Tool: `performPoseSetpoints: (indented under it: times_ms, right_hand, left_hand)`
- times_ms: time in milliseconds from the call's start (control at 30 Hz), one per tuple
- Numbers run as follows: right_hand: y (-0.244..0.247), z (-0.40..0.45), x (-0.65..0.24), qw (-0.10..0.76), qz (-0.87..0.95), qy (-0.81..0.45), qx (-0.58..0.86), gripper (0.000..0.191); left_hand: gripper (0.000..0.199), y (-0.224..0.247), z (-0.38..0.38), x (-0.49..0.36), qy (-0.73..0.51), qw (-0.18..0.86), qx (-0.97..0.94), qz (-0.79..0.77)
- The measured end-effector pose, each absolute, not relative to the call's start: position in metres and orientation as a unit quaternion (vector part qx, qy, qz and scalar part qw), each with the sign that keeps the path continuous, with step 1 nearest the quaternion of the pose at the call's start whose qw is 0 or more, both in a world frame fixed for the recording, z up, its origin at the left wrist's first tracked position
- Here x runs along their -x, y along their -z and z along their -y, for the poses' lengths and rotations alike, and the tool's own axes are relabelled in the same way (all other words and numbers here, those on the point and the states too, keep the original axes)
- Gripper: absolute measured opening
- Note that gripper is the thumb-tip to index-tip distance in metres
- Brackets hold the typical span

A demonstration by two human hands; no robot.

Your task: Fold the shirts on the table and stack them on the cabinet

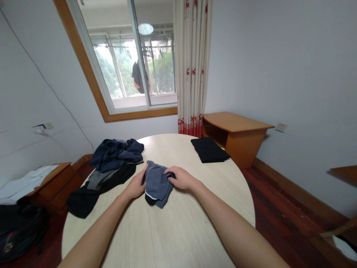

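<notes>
While soft, creased grey cloth [157,181] lies on the round, wood-grained table [164,234], both hands [136,187] [182,179] pinch its edges.

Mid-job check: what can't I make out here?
In the head view:
Underside of the folded grey cloth bundle: hidden by its upper layers.
Palm of the right hand: hidden by its back.
Inside of the crumpled navy cloth heap: covered by its outer folds.
Left part of the black fabric bag: cut off by the picture's left edge.

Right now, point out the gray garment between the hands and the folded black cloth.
Gray garment [157,181], head view: middle of its upper face.
Folded black cloth [209,150], head view: center of its top.
</notes>
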State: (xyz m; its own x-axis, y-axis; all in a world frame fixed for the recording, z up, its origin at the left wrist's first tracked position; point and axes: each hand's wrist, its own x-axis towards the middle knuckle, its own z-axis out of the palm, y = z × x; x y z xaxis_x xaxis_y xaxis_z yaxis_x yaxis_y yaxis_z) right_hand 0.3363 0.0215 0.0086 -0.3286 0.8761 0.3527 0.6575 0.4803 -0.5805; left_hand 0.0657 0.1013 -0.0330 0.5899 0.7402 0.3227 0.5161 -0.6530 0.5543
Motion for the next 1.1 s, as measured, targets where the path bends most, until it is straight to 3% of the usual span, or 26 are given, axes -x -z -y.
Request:
performPoseSetpoints:
  times_ms: [1100]
  right_hand:
    - [-0.0112,-0.0197,-0.3369,0.309,0.8,-0.171,0.485,0.037]
  left_hand:
    - [0.087,0.034,-0.1018,-0.0655,-0.275,0.202,-0.868,-0.36]
